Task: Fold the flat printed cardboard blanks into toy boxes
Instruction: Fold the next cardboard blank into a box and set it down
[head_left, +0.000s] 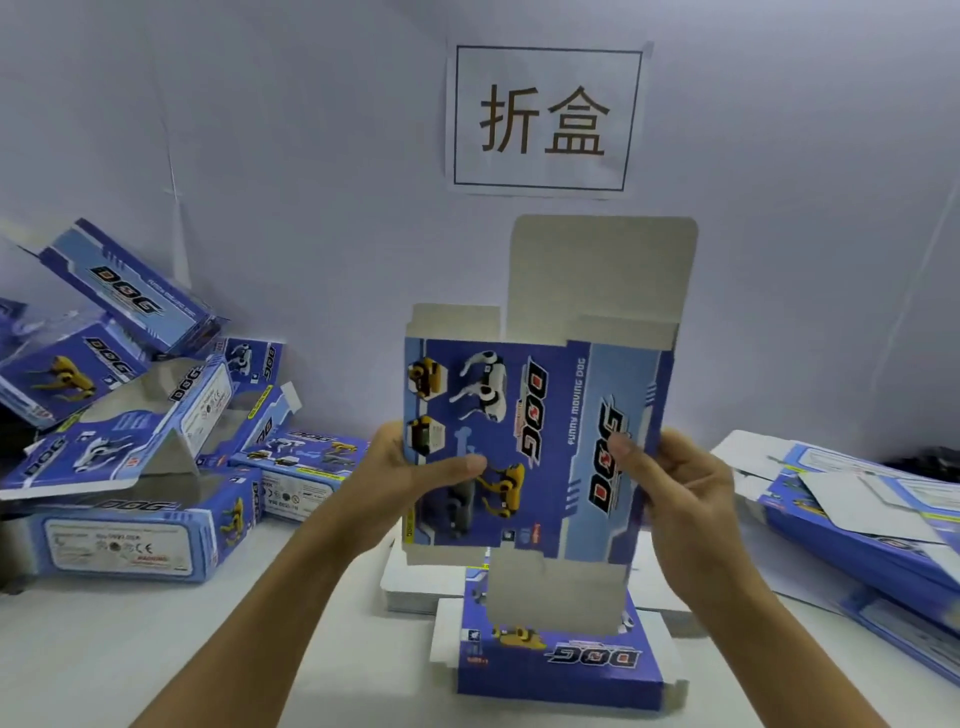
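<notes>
White table (156, 649), with folded blue toy boxes (130, 415) piled at your left and a stack of flat blue-and-white printed blanks (561, 660) below your hands; more blanks (857, 519) lie at your right. The flat blue printed cardboard blank (535, 447) is held upright in the air over the stack, grey flaps above and below. Your left hand (410, 473) grips its left edge, thumb on the print; your right hand (680, 488) pinches its right edge. To open it well, press the two edges toward each other along the printed creases, keeping the thumbs clear of the flaps.
</notes>
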